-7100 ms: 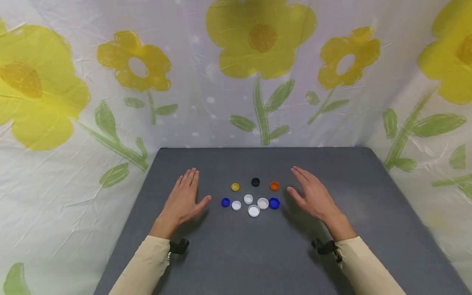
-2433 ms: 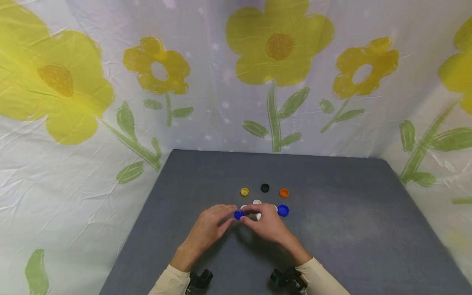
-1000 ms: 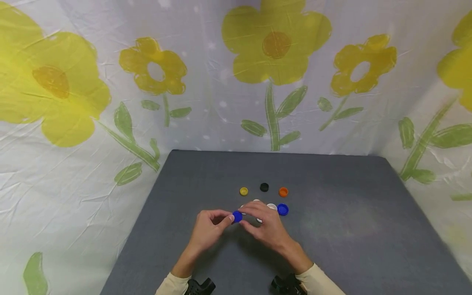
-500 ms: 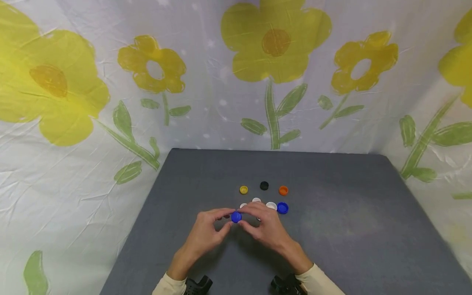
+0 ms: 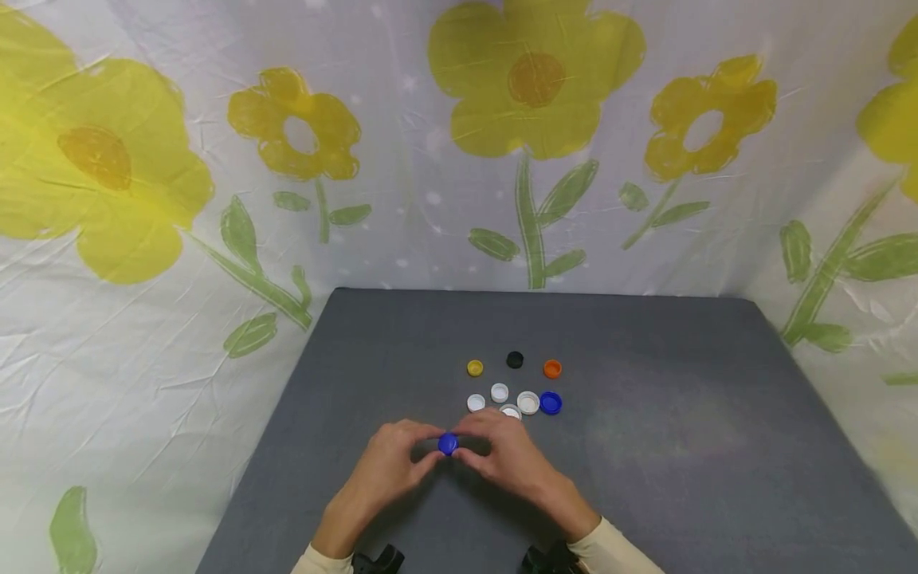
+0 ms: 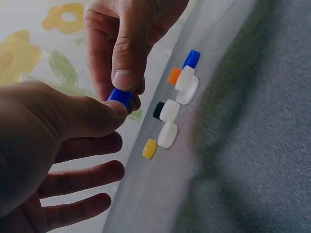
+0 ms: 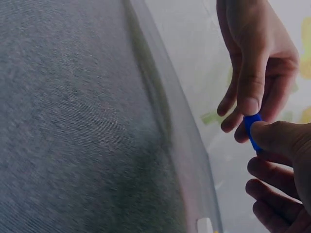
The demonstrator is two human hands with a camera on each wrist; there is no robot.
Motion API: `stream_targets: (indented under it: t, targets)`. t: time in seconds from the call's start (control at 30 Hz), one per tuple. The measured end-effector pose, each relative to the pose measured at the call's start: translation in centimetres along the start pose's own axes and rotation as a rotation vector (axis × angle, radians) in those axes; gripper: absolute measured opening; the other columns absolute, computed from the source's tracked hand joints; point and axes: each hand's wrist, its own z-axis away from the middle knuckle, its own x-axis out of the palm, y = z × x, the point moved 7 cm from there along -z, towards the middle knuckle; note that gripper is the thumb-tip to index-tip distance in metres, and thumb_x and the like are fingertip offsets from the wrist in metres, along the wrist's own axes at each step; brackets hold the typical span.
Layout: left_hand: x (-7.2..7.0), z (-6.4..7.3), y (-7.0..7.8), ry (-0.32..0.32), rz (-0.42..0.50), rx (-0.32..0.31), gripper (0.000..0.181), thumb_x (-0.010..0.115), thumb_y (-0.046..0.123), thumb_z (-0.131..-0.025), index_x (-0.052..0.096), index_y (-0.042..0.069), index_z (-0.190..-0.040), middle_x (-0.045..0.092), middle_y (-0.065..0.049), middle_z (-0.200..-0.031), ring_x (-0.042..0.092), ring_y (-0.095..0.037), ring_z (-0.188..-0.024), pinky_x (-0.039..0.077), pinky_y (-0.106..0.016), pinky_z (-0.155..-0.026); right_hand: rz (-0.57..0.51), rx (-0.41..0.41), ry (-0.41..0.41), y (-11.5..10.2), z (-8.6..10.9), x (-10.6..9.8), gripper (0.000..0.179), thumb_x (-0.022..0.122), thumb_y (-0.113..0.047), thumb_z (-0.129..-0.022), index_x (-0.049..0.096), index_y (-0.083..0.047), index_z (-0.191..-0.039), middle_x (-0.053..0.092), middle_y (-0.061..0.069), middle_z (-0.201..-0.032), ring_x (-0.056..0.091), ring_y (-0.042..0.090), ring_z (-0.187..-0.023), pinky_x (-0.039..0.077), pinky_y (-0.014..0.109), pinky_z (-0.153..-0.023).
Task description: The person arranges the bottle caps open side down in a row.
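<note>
A small blue bottle cap (image 5: 448, 444) is pinched between both hands above the near part of the grey table. My left hand (image 5: 387, 461) grips its left side with thumb and forefinger, while my right hand (image 5: 511, 456) pinches the right side the same way. In the left wrist view the cap (image 6: 120, 97) shows between the two thumbs, and the left hand's other fingers (image 6: 82, 177) are spread apart. The right wrist view shows the cap (image 7: 251, 130) edge-on, with the fingertips partly covering it.
Beyond the hands lie white caps (image 5: 527, 402), a larger blue cap (image 5: 551, 402), an orange cap (image 5: 552, 368), a black cap (image 5: 515, 359) and a yellow cap (image 5: 475, 367). One white cap (image 5: 511, 411) is partly hidden by the right hand. A flower-printed curtain (image 5: 402, 159) hangs behind the table.
From lying open at the sides, both hands came together and picked up the small blue cap. Over the last half second they carried it slightly left and nearer, uncovering more white caps.
</note>
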Motion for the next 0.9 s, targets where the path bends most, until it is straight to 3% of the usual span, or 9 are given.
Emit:
stream_targets:
  t: [0.27, 0.53, 0.9]
  targets:
    - [1.0, 1.0, -0.5, -0.055, -0.062, -0.005, 0.025, 0.088, 0.023, -0.076, 0.079, 0.019, -0.098, 0.077, 0.006, -0.094, 0.071, -0.01, -0.089, 0.056, -0.037, -0.08, 0.041, 0.001, -0.081, -0.2, 0.4, 1.6, 0.02, 0.083, -0.025, -0.083, 0.077, -0.018, -0.101, 0.072, -0.008, -0.1, 0.065, 0.009, -0.1, 0.053, 0.028, -0.088]
    - [2.6, 2.5, -1.3, -0.178, -0.063, -0.055, 0.02, 0.081, 0.027, -0.084, 0.079, 0.018, -0.102, 0.076, 0.007, -0.099, 0.07, -0.012, -0.095, 0.056, -0.039, -0.084, 0.063, 0.009, -0.156, -0.5, 1.2, 3.0, 0.022, 0.082, -0.027, -0.083, 0.078, -0.018, -0.103, 0.072, -0.006, -0.104, 0.065, 0.011, -0.103, 0.052, 0.031, -0.091]
    - [3.4, 3.4, -1.3, -0.118, -0.109, 0.032, 0.022, 0.085, 0.025, -0.079, 0.078, 0.019, -0.1, 0.074, 0.009, -0.094, 0.068, -0.011, -0.093, 0.055, -0.037, -0.083, 0.115, -0.007, -0.221, -0.6, 1.5, 4.1, 0.02, 0.081, -0.027, -0.084, 0.078, -0.017, -0.101, 0.071, -0.003, -0.112, 0.063, 0.013, -0.107, 0.051, 0.033, -0.092]
